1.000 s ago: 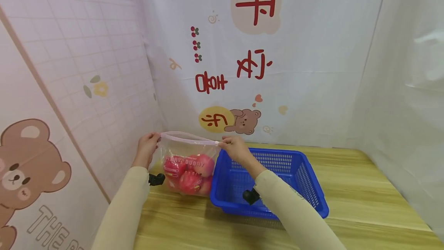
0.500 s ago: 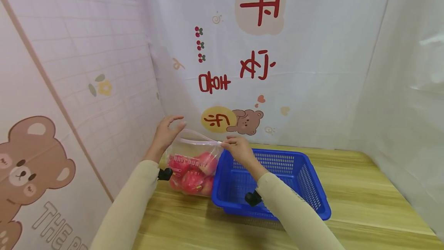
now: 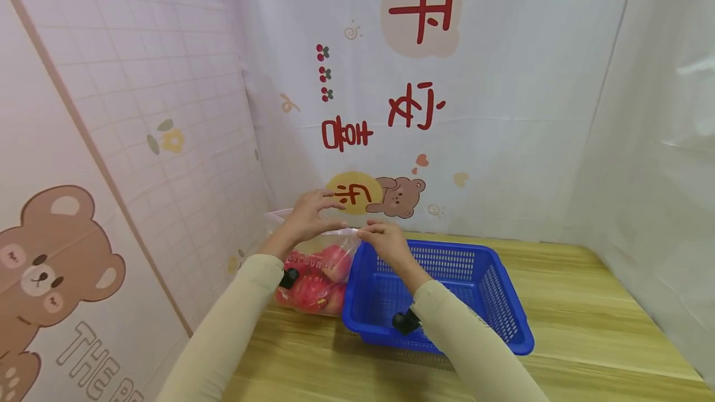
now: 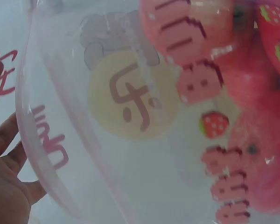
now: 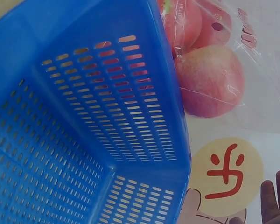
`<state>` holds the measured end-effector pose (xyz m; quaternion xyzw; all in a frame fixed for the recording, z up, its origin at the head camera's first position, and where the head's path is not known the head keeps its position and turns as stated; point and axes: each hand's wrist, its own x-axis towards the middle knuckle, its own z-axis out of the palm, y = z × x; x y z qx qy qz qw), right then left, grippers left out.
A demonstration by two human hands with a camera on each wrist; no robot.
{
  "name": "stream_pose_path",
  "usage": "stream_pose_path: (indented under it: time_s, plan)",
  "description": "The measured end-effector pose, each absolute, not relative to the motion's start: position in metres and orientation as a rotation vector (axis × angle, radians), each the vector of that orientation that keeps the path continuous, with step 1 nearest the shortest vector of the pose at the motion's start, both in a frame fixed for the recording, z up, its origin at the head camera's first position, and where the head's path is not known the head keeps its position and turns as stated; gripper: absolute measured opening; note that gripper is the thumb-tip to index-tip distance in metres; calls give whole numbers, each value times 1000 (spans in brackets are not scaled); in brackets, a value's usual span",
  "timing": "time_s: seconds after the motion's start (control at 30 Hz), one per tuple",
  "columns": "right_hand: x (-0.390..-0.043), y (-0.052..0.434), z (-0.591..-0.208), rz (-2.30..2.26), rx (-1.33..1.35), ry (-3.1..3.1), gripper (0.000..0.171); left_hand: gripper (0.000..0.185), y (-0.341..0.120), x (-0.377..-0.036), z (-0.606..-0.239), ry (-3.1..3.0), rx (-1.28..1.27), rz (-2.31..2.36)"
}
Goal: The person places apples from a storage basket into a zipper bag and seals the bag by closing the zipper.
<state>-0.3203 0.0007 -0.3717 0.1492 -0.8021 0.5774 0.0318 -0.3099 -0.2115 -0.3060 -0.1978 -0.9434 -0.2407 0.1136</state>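
Wooden table (image 3: 558, 303) | bag of apples (image 3: 315, 275) under left hand (image 3: 310, 216) | right hand (image 3: 385, 244) pinches top

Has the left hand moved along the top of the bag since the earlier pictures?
Yes. The left hand slid rightward along the bag top, toward the blue basket.

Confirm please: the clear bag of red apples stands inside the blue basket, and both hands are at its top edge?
Not quite. In the head view the bag of apples stands on the table, beside the blue basket, not inside. The left hand and right hand are at its top edge.
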Motion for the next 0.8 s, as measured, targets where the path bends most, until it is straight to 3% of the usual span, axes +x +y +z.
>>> stream_pose_path:
  time_s: [0.8]
  plan:
    - [-316,0,-374,1978,419,-2405,23,22,-189,-318,-321,-2866,-690,-531]
